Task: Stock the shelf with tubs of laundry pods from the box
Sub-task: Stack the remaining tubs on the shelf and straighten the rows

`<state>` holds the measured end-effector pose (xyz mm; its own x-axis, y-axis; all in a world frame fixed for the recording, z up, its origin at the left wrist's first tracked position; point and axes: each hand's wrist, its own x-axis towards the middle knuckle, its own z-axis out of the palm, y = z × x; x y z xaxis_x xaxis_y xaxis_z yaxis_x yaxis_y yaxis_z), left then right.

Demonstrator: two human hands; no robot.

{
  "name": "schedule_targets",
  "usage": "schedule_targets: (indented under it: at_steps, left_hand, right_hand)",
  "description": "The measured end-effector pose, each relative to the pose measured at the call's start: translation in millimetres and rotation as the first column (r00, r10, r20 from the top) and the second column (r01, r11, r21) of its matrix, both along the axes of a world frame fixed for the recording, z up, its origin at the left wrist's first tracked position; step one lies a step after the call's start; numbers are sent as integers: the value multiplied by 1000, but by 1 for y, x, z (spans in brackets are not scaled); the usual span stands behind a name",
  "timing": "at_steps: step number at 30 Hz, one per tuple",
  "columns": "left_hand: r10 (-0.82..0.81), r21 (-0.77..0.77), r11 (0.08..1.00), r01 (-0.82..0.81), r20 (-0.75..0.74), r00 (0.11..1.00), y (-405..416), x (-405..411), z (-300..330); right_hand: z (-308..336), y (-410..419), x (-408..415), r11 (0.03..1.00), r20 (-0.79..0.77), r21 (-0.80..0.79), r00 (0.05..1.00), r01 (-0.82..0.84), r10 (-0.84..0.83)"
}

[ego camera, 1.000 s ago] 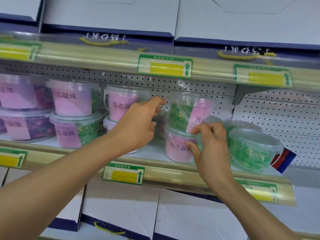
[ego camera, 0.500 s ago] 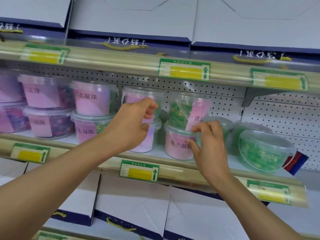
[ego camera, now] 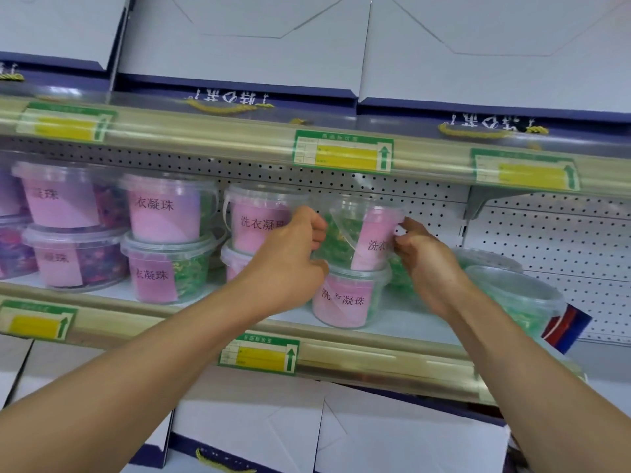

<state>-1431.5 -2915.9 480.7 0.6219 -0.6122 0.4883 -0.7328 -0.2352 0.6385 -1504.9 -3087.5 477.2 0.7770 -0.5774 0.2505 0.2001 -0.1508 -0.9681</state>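
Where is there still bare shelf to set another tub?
Bare shelf at the far right, past the tilted tub and the red-blue pack. No tubs sit on the low right-hand tubs. Left of the held tub the stacks stand packed double.

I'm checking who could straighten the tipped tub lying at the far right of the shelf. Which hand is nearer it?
Right. The right hand is just left of the tipped tub; the left hand is farther left, beyond the stacked tubs.
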Motion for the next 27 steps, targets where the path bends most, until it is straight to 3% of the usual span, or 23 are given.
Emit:
schedule_targets:
  at_steps: [3, 6, 10, 14, 18, 27]
  left_hand:
    - [-2, -13, 1000, 2, -1, 1000, -3, -2, 1]
    - [-10, -14, 1000, 10, -14, 1000, -4, 3, 3]
    - [-38, 37, 998, 42, -102, 994, -7, 9, -1]
    - [-26, 7, 1000, 27, -120, 992, -4, 10, -13]
    - [-40, -13, 999, 39, -99, 994, -2, 8, -13]
    - [7, 79, 997, -8, 10, 1000, 1, 1, -13]
  right_hand:
    - [-1, -2, 1, 996, 22, -64, 998, -60, 62]
    - [-1, 6, -4, 952, 33, -291, 996, 92, -86]
    - [-11, 24, -8, 843, 76, -452, 954, 292, -290]
    - [-17, 25, -8, 847, 117, -411, 942, 336, -316]
    - [-11, 19, -3, 925, 63, -338, 985, 173, -161]
    - [-18, 19, -6, 848, 95, -468, 968, 249, -232]
